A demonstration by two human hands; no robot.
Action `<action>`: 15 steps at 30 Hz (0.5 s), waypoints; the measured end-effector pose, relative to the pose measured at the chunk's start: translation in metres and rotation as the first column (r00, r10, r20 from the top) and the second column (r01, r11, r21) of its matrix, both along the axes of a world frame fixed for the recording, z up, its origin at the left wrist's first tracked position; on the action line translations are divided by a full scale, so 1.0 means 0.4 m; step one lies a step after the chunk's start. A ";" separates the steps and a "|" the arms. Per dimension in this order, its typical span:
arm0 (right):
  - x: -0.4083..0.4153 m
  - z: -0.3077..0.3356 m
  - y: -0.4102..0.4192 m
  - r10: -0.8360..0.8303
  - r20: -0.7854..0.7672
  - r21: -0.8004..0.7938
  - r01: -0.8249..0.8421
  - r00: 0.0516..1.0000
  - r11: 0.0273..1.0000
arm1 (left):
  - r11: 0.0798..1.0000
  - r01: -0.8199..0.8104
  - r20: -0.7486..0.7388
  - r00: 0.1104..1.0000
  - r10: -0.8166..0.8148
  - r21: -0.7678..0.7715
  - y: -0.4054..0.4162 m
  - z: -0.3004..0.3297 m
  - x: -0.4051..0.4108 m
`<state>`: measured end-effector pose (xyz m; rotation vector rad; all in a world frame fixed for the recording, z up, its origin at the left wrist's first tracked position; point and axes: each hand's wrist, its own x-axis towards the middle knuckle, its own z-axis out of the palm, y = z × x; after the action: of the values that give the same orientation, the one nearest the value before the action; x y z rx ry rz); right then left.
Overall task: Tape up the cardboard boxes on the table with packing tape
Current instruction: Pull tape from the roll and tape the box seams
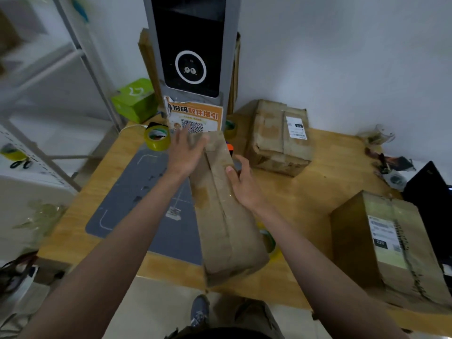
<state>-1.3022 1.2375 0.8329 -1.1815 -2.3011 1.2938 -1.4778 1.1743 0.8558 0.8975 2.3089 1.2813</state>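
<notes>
A long cardboard box lies in the middle of the wooden table, with one end over the front edge. My left hand hovers at its far left side with the fingers spread. My right hand rests on its right top edge, thumb on the taped seam. A yellow-green roll of packing tape stands at the back left. Another tape roll peeks out from behind the box's right side. A taped box sits at the back and another at the right.
A grey mat covers the table's left half. A tall grey kiosk with an orange QR sign stands at the back, beside a green box. A black laptop and clutter sit far right. A metal shelf stands on the left.
</notes>
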 end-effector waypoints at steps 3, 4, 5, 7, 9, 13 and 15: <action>0.005 0.012 -0.002 0.018 0.064 0.027 -0.020 0.998 0.999 | 0.930 0.046 -0.324 0.930 -0.173 -0.364 0.083 0.013 0.020; 0.007 0.012 -0.001 0.029 0.063 0.035 -0.031 0.998 0.999 | 0.897 0.034 -0.379 0.899 -0.220 -0.440 0.103 0.012 0.027; 0.009 0.009 0.001 0.039 0.061 0.035 -0.041 0.997 0.999 | 0.871 0.026 -0.409 0.876 -0.257 -0.491 0.117 0.005 0.028; 0.014 0.004 0.009 0.046 0.079 0.021 -0.047 0.996 0.999 | 0.840 0.026 -0.432 0.849 -0.306 -0.542 0.118 -0.021 0.011; 0.017 0.003 0.014 0.046 0.104 0.007 -0.047 0.994 0.999 | 0.841 0.059 -0.407 0.855 -0.321 -0.538 0.095 -0.043 -0.027; 0.015 0.014 0.001 0.040 0.120 0.081 -0.050 0.992 0.995 | 0.859 0.112 -0.348 0.882 -0.318 -0.499 0.066 -0.055 -0.077; 0.021 0.030 -0.021 0.012 0.106 0.192 -0.032 0.994 0.981 | 0.869 0.127 -0.337 0.887 -0.315 -0.479 0.071 -0.059 -0.077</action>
<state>-1.2936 1.2293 0.8447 -1.1864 -2.4549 1.0094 -1.5087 1.2027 0.8320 1.3073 2.5442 0.4533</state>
